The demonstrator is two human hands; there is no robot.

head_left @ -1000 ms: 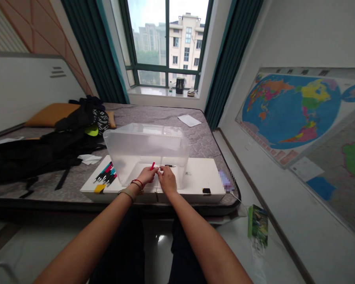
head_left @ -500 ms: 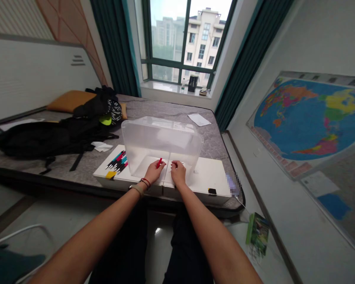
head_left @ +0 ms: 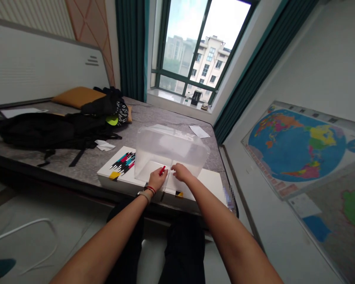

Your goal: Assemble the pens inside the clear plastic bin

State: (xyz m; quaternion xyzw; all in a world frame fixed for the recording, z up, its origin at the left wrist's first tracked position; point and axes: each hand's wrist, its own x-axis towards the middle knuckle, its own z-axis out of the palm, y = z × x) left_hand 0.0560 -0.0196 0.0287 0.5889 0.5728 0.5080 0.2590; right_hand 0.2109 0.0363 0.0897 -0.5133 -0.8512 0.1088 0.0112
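Observation:
My left hand (head_left: 156, 180) is closed around a short red pen piece (head_left: 162, 170), which sticks up between thumb and fingers. Just to its right, my right hand (head_left: 182, 172) has its fingers curled together in a pinch; what they hold, if anything, is too small to make out. Both hands are in front of a clear plastic bin (head_left: 173, 148), tipped on its side with its opening toward me. Left of the bin lies a bunch of pens (head_left: 123, 161) in black, teal and red. Bin and pens rest on white boxes (head_left: 105, 170).
The boxes stand at the edge of a bed with a grey mattress (head_left: 154, 112). A black backpack (head_left: 47, 132) and crumpled tissue (head_left: 105, 145) lie to the left. A white paper sheet (head_left: 199, 131) lies behind the bin. The wall with a map (head_left: 296, 142) is at the right.
The view has tilted and shifted. The red piece stays in my left hand. My right hand has turned, its wrist now swung out to the right, and it is slightly farther from the left.

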